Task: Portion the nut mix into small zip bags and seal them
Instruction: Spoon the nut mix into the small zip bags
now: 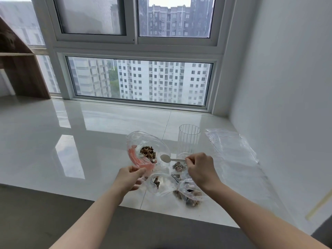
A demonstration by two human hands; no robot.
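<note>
I am in the middle of scooping, and nuts could spill here. My left hand (132, 178) pinches only the rim of the big bag of nut mix (147, 149), by its pink strip. The bag stands open and leans on that one pinch. If I let it tip or tug it, I think the nuts could roll out over the counter (53, 141). The spoon (169, 159) is small and flat, so a full scoop could drop bits on the way to a small bag.

My right hand (200, 169) has its fingers curled tight round the end of the spoon handle. The spoon bowl looks empty and sits just beside the mouth of the big bag. My left fingers and thumb are closed on the bag rim.

The big bag is near the front edge of the counter, toward the right. Small filled bags (190, 192) lie in front of it, closer to the edge. I cannot tell if they are sealed. A clear ribbed cup (189, 139) stands behind. A pile of empty bags (231, 146) lies by the right wall.
</note>
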